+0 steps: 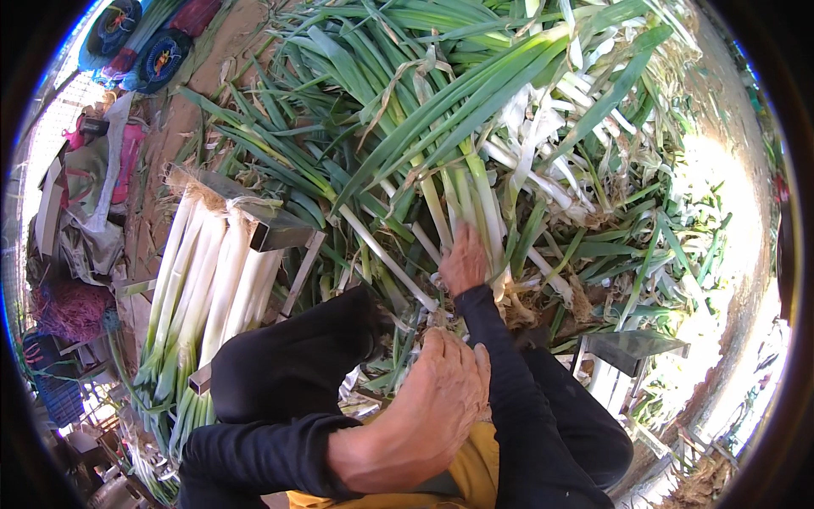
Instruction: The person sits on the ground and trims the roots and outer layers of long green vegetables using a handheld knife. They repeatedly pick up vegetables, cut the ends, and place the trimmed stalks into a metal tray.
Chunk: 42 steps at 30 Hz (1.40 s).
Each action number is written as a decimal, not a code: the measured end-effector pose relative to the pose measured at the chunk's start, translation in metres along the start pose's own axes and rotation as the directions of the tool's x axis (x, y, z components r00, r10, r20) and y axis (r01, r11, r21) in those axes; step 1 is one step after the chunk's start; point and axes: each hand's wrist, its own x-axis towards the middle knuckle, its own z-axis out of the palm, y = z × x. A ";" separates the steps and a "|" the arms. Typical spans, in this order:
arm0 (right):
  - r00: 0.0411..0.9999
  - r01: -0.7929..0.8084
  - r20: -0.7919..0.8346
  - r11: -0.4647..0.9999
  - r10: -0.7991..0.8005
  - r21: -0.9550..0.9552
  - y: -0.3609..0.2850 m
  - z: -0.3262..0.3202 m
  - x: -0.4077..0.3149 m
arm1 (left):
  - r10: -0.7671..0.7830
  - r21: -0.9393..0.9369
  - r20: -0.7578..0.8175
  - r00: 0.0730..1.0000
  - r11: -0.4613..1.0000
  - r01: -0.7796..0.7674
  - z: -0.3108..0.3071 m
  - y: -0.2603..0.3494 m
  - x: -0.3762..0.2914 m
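Unpeeled leeks [474,200] with long green leaves lean in front of me, and my right hand [464,259] lies against their white stalks; whether its fingers close on any is hidden. My left hand [432,394] is raised nearer the camera, above my lap, its back up and its fingers bent away; its palm is hidden. One leek [385,254] slants down from the left towards the ground between my knees. On the left, several cleaned leeks [210,273] rest side by side in a metal rack [289,232], roots up and leaves hanging down.
A large heap of leeks [356,70] spreads ahead, with dry peelings and roots [655,127] on its right. A second metal stand [636,350] is beside my right knee. Blue net rolls [162,60], bags [86,191] and pink netting [73,308] lie at the far left.
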 end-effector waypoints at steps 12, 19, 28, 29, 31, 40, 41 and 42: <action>0.946 -0.325 -0.029 0.937 0.324 -0.131 0.007 0.086 -0.011 | 0.077 0.164 -0.220 0.972 0.986 -0.041 0.011 0.008 -0.009; 0.931 -0.222 0.310 0.972 0.191 0.070 0.013 0.008 -0.023 | 0.092 0.153 -0.326 0.941 0.987 -0.044 0.020 0.004 -0.021; 0.837 -0.023 0.545 0.992 -0.047 0.122 -0.003 -0.212 -0.038 | 0.121 0.331 -0.553 0.824 0.940 0.084 0.028 0.012 -0.016; 0.846 -0.068 0.530 0.974 -0.057 0.214 -0.009 -0.229 -0.042 | 0.109 0.313 -0.568 0.816 0.945 0.091 0.027 0.011 -0.020; 0.819 -0.232 0.573 0.926 0.020 0.299 -0.015 -0.268 -0.045 | 0.076 0.321 -0.623 0.778 0.932 0.167 0.020 0.012 -0.023; 0.702 -0.429 0.697 0.696 -0.145 0.576 -0.052 -0.386 -0.108 | -0.332 -0.965 -0.034 0.943 -0.235 -0.118 0.007 -0.006 0.031; 0.733 -0.413 0.664 0.676 -0.150 0.610 -0.055 -0.397 -0.115 | -0.347 -0.883 0.073 0.935 -0.458 -0.101 0.012 -0.005 0.033; 0.732 -0.391 0.658 0.680 -0.179 0.621 -0.060 -0.405 -0.124 | -0.318 -0.803 0.035 0.947 -0.574 -0.163 0.016 -0.003 0.035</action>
